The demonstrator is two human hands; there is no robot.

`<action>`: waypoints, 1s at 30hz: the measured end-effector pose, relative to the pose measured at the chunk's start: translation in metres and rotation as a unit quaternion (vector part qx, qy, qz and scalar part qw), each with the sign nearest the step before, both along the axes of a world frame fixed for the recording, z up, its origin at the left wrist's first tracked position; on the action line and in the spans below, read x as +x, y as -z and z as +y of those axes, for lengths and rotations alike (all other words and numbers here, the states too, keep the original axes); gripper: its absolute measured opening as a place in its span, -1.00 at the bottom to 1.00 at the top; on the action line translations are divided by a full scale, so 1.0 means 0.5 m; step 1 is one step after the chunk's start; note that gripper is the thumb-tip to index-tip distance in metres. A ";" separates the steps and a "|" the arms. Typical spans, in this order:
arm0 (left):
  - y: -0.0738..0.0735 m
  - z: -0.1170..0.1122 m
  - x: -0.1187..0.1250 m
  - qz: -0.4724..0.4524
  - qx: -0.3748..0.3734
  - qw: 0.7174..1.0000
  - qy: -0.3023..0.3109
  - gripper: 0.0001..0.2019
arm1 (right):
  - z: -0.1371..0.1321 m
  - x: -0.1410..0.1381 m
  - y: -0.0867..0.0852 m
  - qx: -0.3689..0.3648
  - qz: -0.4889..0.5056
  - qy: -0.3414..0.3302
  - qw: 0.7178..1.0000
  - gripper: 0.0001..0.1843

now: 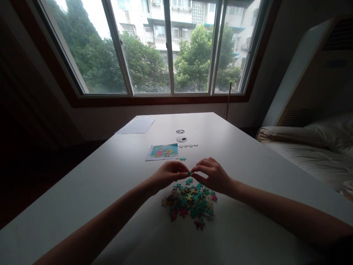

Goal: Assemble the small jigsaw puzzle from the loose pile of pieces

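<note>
My left hand (pixel 168 175) and my right hand (pixel 212 175) meet above the white table (pixel 248 154), fingertips pinched together on a small teal puzzle piece (pixel 189 173) held between them. Just below the hands lies a heap of loose puzzle pieces (pixel 190 203) in teal, pink and yellow. Farther off on the table rests a colourful reference picture (pixel 162 151), with a small joined teal pair (pixel 182 159) beside it and a short row of pale pieces (pixel 188 145) behind.
Two small round lids or discs (pixel 181 139) sit past the picture, and a sheet of paper (pixel 136 125) lies at the far left corner. A wide window fills the far wall. A pale cushioned sofa (pixel 309 143) stands at the right.
</note>
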State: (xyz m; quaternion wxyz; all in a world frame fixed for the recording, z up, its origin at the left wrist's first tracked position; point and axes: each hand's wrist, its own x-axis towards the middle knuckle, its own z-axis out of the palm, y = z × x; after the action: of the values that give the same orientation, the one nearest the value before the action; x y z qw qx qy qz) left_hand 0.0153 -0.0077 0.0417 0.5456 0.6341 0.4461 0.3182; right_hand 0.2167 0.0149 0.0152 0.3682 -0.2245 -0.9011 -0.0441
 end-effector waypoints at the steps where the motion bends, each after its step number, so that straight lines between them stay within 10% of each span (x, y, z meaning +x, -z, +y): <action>1: -0.001 0.000 0.001 -0.001 0.002 1.000 -0.002 -0.77 | 0.000 0.000 0.000 -0.001 0.001 -0.002 1.000 -0.83; 23: 0.010 0.006 -0.003 0.015 0.056 0.998 0.010 -0.73 | 0.001 0.004 0.000 0.028 0.001 -0.022 0.999 -0.89; 30: 0.008 0.030 -0.044 0.157 0.118 0.980 0.005 -0.73 | 0.026 0.027 -0.006 0.032 0.039 0.022 0.998 -0.89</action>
State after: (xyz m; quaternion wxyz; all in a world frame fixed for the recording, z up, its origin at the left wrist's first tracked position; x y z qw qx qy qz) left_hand -0.0068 0.0071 0.0379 0.3913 0.7383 0.4824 0.2629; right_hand 0.2302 0.0281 0.0181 0.4094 -0.2341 -0.8789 -0.0720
